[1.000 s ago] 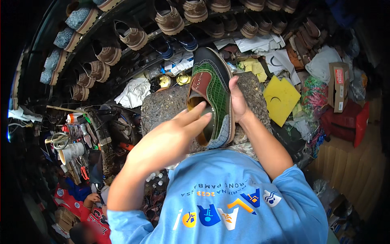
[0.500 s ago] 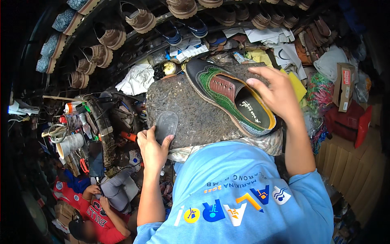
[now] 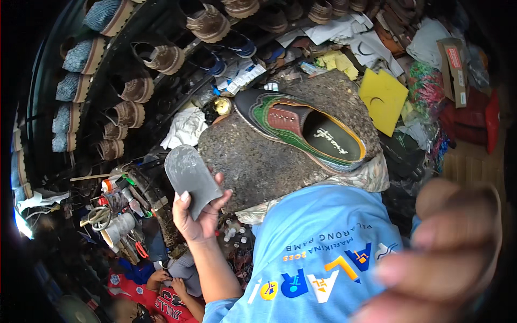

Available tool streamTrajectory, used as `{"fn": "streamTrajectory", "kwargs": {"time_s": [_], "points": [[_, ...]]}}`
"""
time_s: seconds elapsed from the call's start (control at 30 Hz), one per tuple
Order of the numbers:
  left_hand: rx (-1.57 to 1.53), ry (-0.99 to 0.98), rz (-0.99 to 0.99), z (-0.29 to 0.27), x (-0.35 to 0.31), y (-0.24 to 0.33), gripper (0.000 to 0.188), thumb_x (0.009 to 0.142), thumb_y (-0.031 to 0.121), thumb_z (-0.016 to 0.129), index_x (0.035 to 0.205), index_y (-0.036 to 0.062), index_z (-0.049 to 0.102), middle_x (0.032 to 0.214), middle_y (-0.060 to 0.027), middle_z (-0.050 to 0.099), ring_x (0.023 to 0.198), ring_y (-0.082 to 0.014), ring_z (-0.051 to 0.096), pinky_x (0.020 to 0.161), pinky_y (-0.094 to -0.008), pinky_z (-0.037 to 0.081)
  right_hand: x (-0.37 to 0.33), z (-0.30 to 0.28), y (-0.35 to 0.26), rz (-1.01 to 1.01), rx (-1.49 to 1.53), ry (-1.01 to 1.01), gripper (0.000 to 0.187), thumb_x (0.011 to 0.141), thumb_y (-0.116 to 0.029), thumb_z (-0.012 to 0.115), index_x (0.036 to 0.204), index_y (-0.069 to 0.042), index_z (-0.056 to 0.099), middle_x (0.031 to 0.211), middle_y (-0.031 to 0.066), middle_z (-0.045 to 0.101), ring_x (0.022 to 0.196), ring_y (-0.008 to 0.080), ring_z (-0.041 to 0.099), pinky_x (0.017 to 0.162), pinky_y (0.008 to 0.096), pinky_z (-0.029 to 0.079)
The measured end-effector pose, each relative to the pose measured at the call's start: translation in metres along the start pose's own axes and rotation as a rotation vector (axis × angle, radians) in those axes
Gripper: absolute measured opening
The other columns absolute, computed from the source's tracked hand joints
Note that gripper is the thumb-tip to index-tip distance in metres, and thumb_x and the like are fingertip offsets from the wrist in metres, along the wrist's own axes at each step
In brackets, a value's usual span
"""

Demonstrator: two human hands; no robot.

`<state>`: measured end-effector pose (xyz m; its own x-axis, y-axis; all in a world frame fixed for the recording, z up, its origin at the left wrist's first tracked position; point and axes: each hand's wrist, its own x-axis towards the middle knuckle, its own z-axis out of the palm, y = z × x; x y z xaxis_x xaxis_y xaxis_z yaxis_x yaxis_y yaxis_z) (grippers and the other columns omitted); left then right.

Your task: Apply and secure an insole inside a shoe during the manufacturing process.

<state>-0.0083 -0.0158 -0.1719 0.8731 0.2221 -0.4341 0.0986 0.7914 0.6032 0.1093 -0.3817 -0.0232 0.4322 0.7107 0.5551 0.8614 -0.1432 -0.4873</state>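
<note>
Grey slab [image 3: 193, 177] gripped by left hand [image 3: 198, 223], thumb against fingers, near left. Shoe [image 3: 293, 132] on rough block [image 3: 242, 167], farther out between hands. Blurred right hand [image 3: 444, 258] near right, fingers half-curled; can't tell if holding anything.

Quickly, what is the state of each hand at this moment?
Left hand: closed on a flat grey piece with a rounded end.
Right hand: blurred, close to the camera; open or closed cannot be told.
</note>
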Motion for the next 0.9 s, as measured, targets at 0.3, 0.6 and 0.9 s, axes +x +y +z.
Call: {"fn": "streamTrajectory", "kwargs": {"time_s": [0.3,0.6,0.9], "points": [[-0.422,-0.311,0.041,0.013,0.019,-0.001,0.093,0.074,0.014,0.071,0.158,0.0062,0.034,0.156,-0.0245,0.038,0.133,-0.0366,0.049,0.101,-0.0539,0.048,-0.111,0.122,0.053,0.693,-0.041,0.1,0.041,0.066,-0.018,0.093,0.096,-0.004,0.07,0.145,0.0246,0.055,0.126,0.042,0.061,0.102,0.0444,0.052],[-0.084,-0.318,0.307,0.02,0.035,0.016,0.077,0.089,0.016,0.076,0.155,0.0104,0.039,0.164,-0.0173,0.031,0.136,-0.038,0.049,0.109,-0.0524,0.045,-0.113,0.083,0.119,0.605,0.335,-0.185,0.032,0.065,-0.013,0.092,0.084,-0.005,0.067,0.146,0.0186,0.058,0.127,0.0349,0.062,0.099,0.0393,0.053],[1.49,-0.914,0.608,0.145,0.052,-0.059,0.043,0.074,0.007,0.086,0.114,0.0015,0.071,0.149,-0.0239,0.05,0.126,-0.0377,0.06,0.105,-0.0464,0.05,-0.112,0.069,0.087,0.501,0.423,0.486,0.071,0.067,-0.024,0.096,0.124,0.005,0.066,0.122,0.0201,0.072,0.11,0.0355,0.071,0.094,0.0413,0.057]]}}
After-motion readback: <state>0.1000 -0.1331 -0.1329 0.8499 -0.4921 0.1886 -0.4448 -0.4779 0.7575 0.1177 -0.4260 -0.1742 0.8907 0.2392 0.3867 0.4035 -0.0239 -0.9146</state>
